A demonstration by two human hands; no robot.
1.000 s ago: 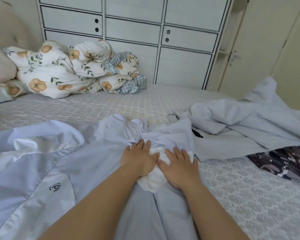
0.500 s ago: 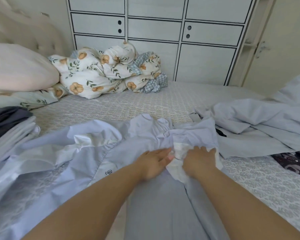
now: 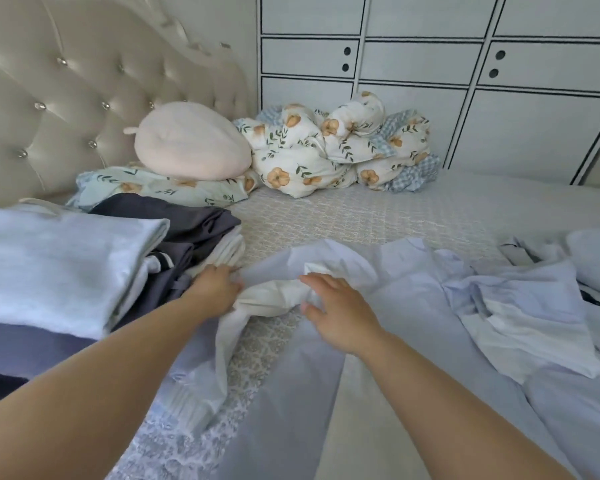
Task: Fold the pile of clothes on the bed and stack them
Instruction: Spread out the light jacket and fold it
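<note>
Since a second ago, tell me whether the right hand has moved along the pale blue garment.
Yes. The right hand left the crumpled white lining at the waist and went leftward to the white cloth near the folded stack.

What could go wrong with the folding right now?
The left hand grips the white part of the pale blue garment right beside the folded stack, so a careless tug might knock that stack crooked. The garment is bunched and wrinkled where the right hand reaches, so creases could get folded in. Its far edge lies against the unfolded clothes, which might get dragged along.
</note>
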